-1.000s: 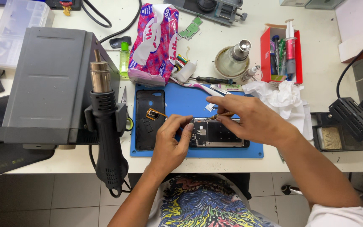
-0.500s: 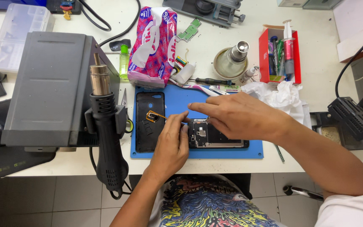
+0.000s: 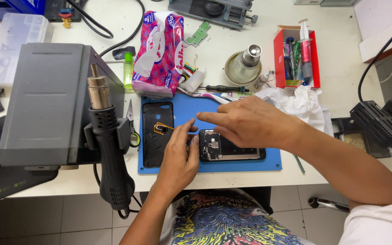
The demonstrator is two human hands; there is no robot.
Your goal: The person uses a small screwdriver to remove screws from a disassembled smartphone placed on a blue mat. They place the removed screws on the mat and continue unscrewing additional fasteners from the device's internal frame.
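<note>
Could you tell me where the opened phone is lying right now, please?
In the head view the opened phone lies on the blue mat, right of the black back cover, under the right hand with the left hand touching its left end.

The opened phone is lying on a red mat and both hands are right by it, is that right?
Not quite: the mat is blue, not red, as the head view shows. The rest holds: the opened phone lies on it, with the left hand and right hand both right by it.
</note>
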